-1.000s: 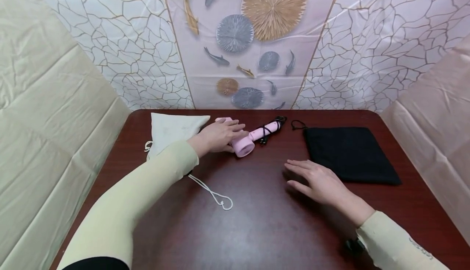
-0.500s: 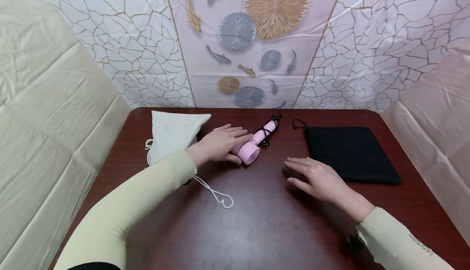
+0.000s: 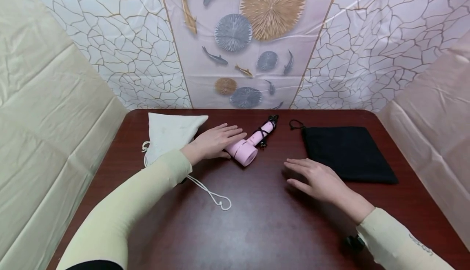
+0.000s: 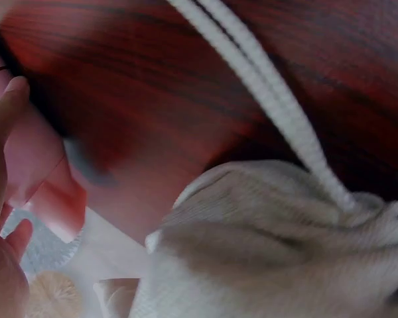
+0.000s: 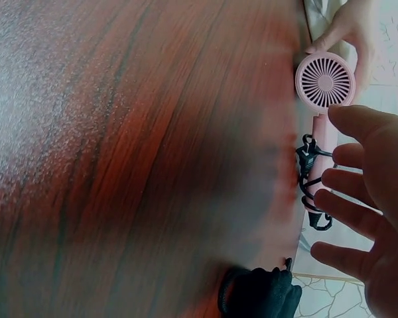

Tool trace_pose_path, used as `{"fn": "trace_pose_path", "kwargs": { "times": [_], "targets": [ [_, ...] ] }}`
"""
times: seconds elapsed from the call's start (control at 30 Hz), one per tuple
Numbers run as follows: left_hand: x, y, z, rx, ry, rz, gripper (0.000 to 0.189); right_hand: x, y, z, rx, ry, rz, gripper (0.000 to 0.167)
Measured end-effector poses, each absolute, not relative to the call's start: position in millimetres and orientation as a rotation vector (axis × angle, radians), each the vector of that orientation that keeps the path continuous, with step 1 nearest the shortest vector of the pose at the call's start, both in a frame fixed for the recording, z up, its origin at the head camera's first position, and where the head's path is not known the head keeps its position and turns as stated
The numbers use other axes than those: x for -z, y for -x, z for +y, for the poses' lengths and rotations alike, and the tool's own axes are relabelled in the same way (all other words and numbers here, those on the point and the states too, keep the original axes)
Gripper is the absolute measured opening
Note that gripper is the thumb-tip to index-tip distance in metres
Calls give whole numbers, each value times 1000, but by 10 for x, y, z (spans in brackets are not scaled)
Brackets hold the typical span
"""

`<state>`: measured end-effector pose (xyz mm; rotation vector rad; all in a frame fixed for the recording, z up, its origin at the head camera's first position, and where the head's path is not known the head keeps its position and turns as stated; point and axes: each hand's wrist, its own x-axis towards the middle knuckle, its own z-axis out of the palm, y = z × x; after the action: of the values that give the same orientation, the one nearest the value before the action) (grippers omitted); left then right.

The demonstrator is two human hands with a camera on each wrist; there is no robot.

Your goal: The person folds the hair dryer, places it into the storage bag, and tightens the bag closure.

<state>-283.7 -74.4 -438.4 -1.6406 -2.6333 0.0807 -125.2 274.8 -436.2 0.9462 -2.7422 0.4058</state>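
Observation:
A pink hair dryer [image 3: 245, 152] lies on the table, its handle wrapped in a black cord [image 5: 310, 165] and angled to the back right. My left hand [image 3: 213, 141] rests against the left part of its barrel, fingers straight over the top and thumb low on the near side. In the right wrist view the round slotted grille [image 5: 325, 81] faces the camera. My right hand [image 3: 319, 180] hovers low over the table with spread fingers, holding nothing, near a flat black drawstring pouch [image 3: 349, 153]. The far side of the barrel is hidden by my left hand.
A white drawstring pouch [image 3: 170, 133] lies left of the dryer, partly under my left forearm. Its white cord loop [image 3: 220, 200] trails forward on the dark red table [image 3: 253, 221]. Patterned cloth [image 3: 139, 37] hangs behind, with plain cloth at both sides.
The dryer has turned so its handle points farther back and its grille end sits nearer me. My left hand moved right with it, then slid back left. My right hand stayed put.

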Motion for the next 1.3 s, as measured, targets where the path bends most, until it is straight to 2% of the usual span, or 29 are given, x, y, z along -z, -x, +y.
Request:
{"fn": "trace_pose_path", "kwargs": {
  "times": [0.7, 1.3],
  "targets": [
    [4466, 2631, -653, -55, 1644, -2419, 71, 4226, 1389, 2729, -428, -867, -2906, 48],
    [4312, 2186, -698, -73, 1594, -2116, 77, 4074, 1734, 2685, -733, -719, -2934, 52]
  ]
}}
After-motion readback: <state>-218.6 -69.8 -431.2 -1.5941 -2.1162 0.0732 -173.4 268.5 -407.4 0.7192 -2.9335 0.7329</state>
